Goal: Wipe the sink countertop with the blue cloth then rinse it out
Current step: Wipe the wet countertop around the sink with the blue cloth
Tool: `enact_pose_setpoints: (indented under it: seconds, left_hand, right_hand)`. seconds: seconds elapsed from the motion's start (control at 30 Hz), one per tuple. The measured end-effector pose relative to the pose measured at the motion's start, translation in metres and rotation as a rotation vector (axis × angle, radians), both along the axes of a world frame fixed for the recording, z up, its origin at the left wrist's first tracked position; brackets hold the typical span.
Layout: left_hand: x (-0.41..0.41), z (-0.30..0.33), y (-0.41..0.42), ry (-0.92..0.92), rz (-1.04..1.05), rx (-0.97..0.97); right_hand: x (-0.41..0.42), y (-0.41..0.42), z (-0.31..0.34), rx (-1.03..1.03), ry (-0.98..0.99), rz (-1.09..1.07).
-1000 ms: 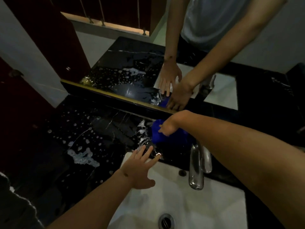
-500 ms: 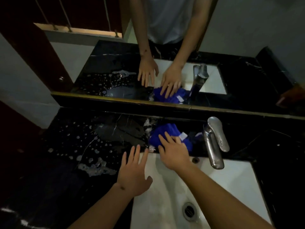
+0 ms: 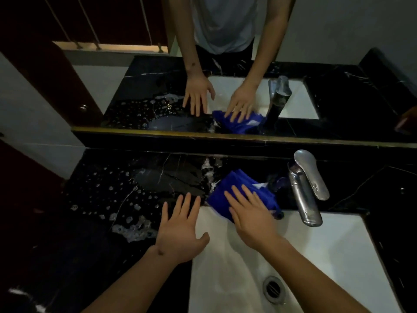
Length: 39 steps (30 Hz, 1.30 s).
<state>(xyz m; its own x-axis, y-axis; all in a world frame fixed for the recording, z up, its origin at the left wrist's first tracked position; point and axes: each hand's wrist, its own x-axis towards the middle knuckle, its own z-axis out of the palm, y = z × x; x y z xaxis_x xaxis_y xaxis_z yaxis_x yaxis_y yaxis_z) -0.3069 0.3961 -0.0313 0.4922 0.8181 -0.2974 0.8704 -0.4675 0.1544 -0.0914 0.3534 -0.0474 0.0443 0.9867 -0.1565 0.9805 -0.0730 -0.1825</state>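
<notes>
The blue cloth [image 3: 232,188] lies bunched on the black marble countertop [image 3: 117,199], just behind the rim of the white sink [image 3: 334,256] and left of the tap. My right hand [image 3: 250,215] lies flat on the cloth with fingers spread, pressing it down. My left hand [image 3: 180,229] is spread open beside it, over the sink's left rim, holding nothing. Water drops and foam cover the countertop on the left.
A chrome tap [image 3: 304,188] stands behind the sink, right of the cloth. The drain [image 3: 273,288] sits in the basin near the front. A mirror [image 3: 225,98] behind the counter reflects my arms and the cloth. A dark red door [image 3: 22,177] is at far left.
My right hand has slid with the cloth from the back of the counter toward the sink rim. My left hand stayed spread near the sink's left edge. The camera turned to face the mirror.
</notes>
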Motion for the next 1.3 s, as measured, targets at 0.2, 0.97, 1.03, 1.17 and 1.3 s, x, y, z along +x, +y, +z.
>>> enact_pose_setpoints:
  seconds: [0.2, 0.97, 1.03, 1.17, 1.3]
  left_hand:
    - [-0.023, 0.004, 0.013, 0.012, 0.060, 0.001]
    - [-0.157, 0.019, -0.050, 0.011, 0.363, -0.057]
    - [-0.166, 0.018, -0.069, 0.018, 0.392, -0.053]
    - [-0.175, 0.012, -0.098, 0.052, 0.410, -0.058]
    - [-0.176, 0.009, -0.127, 0.026, 0.423, -0.077]
  right_hand:
    - [0.012, 0.052, -0.012, 0.084, -0.037, -0.270]
    - [-0.147, 0.060, -0.010, 0.030, 0.025, 0.350]
    - [-0.108, 0.052, -0.009, 0.047, 0.009, 0.239]
    - [-0.062, 0.079, -0.006, 0.004, -0.064, 0.011]
    - [-0.108, 0.116, -0.007, -0.078, -0.024, -0.147]
